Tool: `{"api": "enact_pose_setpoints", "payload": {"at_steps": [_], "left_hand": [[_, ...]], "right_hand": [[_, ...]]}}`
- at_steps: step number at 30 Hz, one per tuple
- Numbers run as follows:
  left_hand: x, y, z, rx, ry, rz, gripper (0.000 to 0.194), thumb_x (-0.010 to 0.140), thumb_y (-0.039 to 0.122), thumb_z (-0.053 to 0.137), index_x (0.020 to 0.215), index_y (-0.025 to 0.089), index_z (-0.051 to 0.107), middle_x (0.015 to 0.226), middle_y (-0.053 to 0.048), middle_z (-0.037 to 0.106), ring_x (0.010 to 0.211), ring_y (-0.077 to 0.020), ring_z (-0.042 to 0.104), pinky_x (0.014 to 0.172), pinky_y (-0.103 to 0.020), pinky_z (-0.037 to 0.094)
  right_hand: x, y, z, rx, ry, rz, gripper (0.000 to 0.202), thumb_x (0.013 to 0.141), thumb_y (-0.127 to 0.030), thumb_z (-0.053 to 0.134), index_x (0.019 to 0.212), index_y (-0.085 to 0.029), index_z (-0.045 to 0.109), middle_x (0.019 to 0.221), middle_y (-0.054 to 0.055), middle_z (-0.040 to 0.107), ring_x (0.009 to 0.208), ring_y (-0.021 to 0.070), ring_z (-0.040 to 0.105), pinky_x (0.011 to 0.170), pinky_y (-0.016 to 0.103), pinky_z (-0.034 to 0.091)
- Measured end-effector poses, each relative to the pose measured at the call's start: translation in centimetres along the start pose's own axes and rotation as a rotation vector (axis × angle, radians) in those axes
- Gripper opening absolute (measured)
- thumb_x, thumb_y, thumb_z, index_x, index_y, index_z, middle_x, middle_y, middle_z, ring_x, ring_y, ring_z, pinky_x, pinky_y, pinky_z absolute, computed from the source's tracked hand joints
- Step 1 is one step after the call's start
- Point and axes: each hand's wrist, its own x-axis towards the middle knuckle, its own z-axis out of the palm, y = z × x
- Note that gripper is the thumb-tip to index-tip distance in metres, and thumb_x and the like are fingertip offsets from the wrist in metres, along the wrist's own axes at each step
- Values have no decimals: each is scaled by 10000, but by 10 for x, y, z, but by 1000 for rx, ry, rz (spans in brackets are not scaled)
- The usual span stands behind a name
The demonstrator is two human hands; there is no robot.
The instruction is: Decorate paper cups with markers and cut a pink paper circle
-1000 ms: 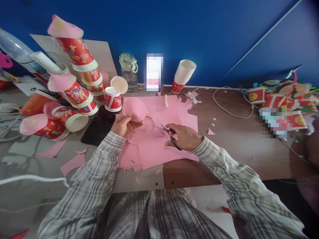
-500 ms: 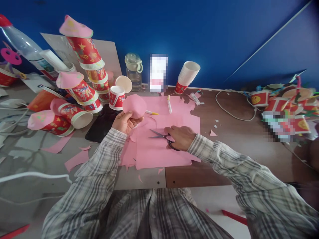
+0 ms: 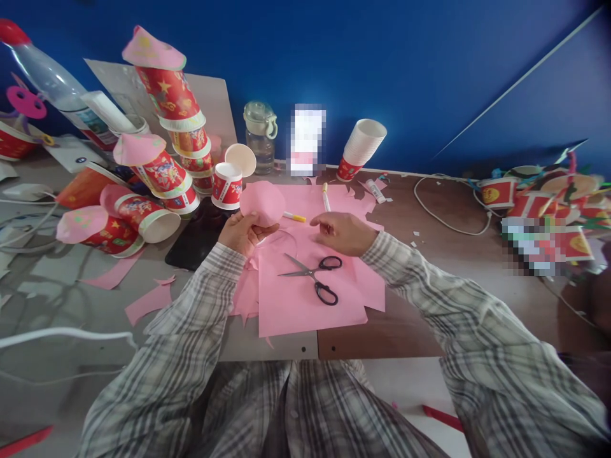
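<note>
A round piece of pink paper (image 3: pixel 263 202) is pinched at its lower edge in my left hand (image 3: pixel 240 234). My right hand (image 3: pixel 347 234) hovers over the pink sheets with its fingers loosely curled and apart, holding nothing. Scissors (image 3: pixel 311 273) with black handles lie spread on the top pink sheet (image 3: pixel 291 315), nearer to me than my right hand. Two markers lie beyond: a yellow-tipped one (image 3: pixel 294 217) between my hands, and a white one (image 3: pixel 326 198) just past my right fingers.
Decorated red cups (image 3: pixel 174 95) with pink cone tops stand stacked at the left, near a water bottle (image 3: pixel 260 137). A stack of paper cups (image 3: pixel 361 149) leans at the back. A black phone (image 3: pixel 193 242) lies left of my left hand. Cup crafts (image 3: pixel 539 194) crowd the right.
My right hand has let go of the scissors and moved away from me. The scissors now lie free on the sheet. My left hand still holds the pink circle.
</note>
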Motion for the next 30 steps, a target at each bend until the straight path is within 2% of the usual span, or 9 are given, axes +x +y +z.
{"api": "enact_pose_setpoints", "payload": {"at_steps": [2,5,9,13,18,23,26,30], "left_hand": [[1,-1,-2,10,-10,8,243,812,216,979,841,169,743,840,-35,884,901,-252,902,1149,-578,701],[0,-3,-1,32,-13,7,242,810,228,995,865,166,768,852,-39,889,872,-253,898,1174,-609,686],[-5,-7,4,33,-4,33,221,830,236,984,944,166,807,870,-35,894,879,-261,897,1170,-624,690],[-7,-15,12,53,19,63,254,831,285,991,947,161,801,867,-77,889,1122,-370,896,1185,-665,673],[-7,-18,16,25,22,62,355,721,330,1061,866,187,770,844,-72,884,1219,-428,870,1174,-710,671],[-11,-14,17,31,16,54,351,734,313,1062,912,180,791,914,-90,900,1262,-425,854,1181,-707,670],[-12,-12,18,36,17,62,377,718,323,1076,907,171,788,941,-103,905,1268,-424,849,1186,-708,668],[-15,-10,18,90,-38,54,354,794,362,1041,922,158,783,1024,-124,914,1304,-409,835,1214,-718,645]], "right_hand": [[20,-7,2,-1,112,37,372,1052,-373,734,1305,-112,810,1124,112,801,998,214,692,964,350,543],[48,-14,9,-40,156,53,366,1081,-348,721,1334,-92,793,1242,138,777,1044,211,682,1008,351,535],[76,-21,20,-133,123,-34,341,1088,-310,720,1320,-67,777,1359,194,750,1215,275,672,1102,399,522],[95,-29,26,-202,60,-65,277,1071,-242,731,1269,-53,775,1384,233,758,1258,293,668,1082,384,535],[106,-36,29,-225,11,-91,285,1016,-234,820,1243,-69,771,1303,218,816,1146,253,712,1057,343,542],[106,-36,29,-231,3,-84,255,1056,-280,789,1225,-90,780,1301,204,839,1136,248,741,1005,324,551],[106,-31,28,-231,10,-75,268,1034,-233,798,1247,-72,782,1322,203,838,1179,248,746,1025,319,539],[108,-23,29,-239,46,-44,250,991,-215,782,1208,-94,807,1327,198,845,1195,282,761,1005,339,556]]}}
